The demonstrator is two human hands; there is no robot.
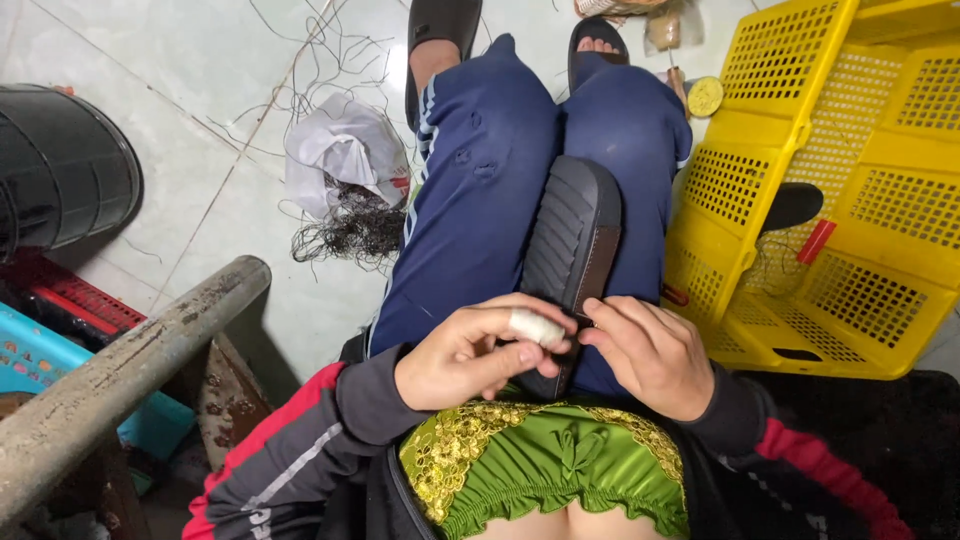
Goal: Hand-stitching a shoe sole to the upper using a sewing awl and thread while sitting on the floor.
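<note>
Green satin cloth with a gold sequined edge (545, 470) lies nearest the lens, at 6 o'clock, bunched over the lap and cut off by the lower border. Just above it, both hands meet on a black ridged rubber shoe sole (570, 250) that rests along the lap between the thighs of the navy track trousers (480, 190). Its long axis runs from about 6 o'clock up toward 12, tilted slightly to 1 o'clock; the rounded end points away from the body and the tread faces up. The near end is hidden under the fingers, so its shape there cannot be made out.

At 7 o'clock of the sole, the left hand (470, 355) curls around that near end, with a white bandage wrap (537, 327) on one finger. The right hand (650, 355), at 5 o'clock, pinches the sole's edge with bent fingertips; whether anything small sits between them is too hidden to tell.

Farther out, at 3 o'clock, a yellow perforated plastic crate (860, 180) lies tipped, cut off by the right border, with a red stick-like piece (815, 241) and a dark shape behind its mesh. At 11 o'clock a crumpled white plastic bag (345, 150) sits on the pale tiled floor (150, 60) beside a tangle of black thread (350, 228). At 9 o'clock a rusty grey metal bar (130, 365) slants across, with a black ribbed bin (60, 165) above it.
</note>
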